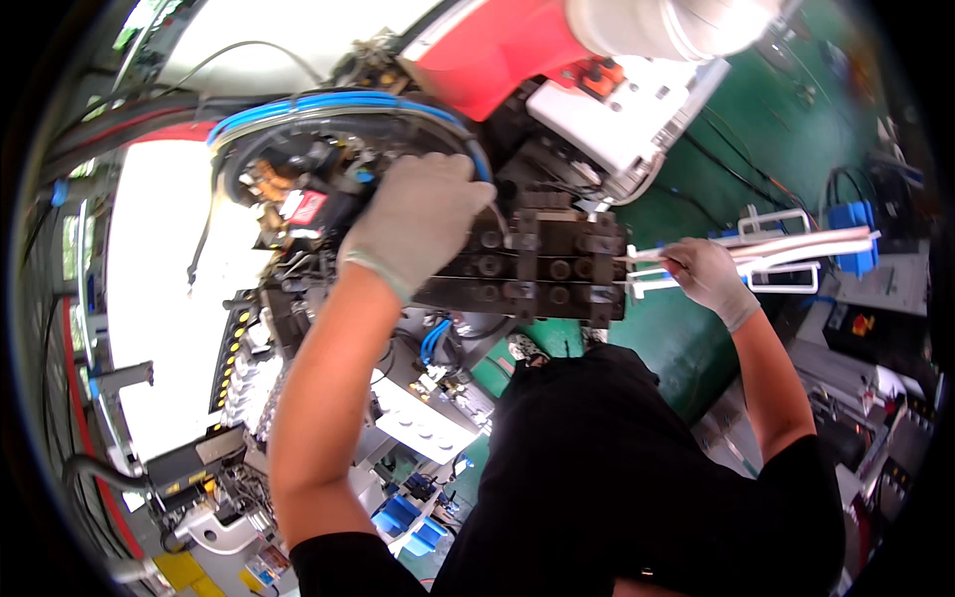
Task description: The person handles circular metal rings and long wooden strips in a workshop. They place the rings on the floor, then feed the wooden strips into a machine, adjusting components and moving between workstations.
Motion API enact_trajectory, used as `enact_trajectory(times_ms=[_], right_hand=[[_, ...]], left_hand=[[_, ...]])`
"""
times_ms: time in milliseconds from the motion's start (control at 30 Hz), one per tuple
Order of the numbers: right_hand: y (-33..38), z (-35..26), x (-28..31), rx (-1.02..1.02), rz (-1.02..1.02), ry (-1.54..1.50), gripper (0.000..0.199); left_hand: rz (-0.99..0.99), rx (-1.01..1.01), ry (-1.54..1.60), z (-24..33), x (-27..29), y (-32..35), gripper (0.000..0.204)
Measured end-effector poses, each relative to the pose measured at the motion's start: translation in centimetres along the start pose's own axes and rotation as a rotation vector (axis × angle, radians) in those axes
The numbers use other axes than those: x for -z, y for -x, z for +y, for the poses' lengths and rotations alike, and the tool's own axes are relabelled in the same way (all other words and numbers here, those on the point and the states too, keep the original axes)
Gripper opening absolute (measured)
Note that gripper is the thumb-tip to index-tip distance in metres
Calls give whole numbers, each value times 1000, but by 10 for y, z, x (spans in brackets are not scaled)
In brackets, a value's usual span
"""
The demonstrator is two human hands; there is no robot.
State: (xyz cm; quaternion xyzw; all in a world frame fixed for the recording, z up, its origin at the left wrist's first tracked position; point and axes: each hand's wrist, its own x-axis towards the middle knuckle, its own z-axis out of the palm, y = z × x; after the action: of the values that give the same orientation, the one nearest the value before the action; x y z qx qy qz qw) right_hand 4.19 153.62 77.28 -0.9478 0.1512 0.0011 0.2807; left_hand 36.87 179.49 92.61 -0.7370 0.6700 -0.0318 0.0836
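Note:
My left hand [418,221], in a pale work glove, is closed with its fingers curled down over the left part of a dark metal guide block [575,267] with bolts and clamp bars. What those fingers grip, if anything, is hidden beneath them. At the block's right end my right hand [708,281], also gloved, pinches a thin pale strip [649,261]. Beyond that hand, long white and pinkish strips [811,244] run to the right along a white wire rack [786,283].
Blue tubing [338,101] and black cables arch over the machinery at upper left. A white machine cover [609,119] stands behind the block, near a red panel [492,60]. Green floor [668,343] shows below the strips. A blue part [853,239] sits at far right.

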Motion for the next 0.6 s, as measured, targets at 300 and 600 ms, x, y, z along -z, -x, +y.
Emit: enact_trajectory(times_ms=[300,600], right_hand=[[4,42,-34,-3,5,-256,22],[-11,25,-30,169,88,-42,14]], left_hand=[[-233,164,-4,20,-17,13,22],[-162,252,60,30,-27,33,18]])
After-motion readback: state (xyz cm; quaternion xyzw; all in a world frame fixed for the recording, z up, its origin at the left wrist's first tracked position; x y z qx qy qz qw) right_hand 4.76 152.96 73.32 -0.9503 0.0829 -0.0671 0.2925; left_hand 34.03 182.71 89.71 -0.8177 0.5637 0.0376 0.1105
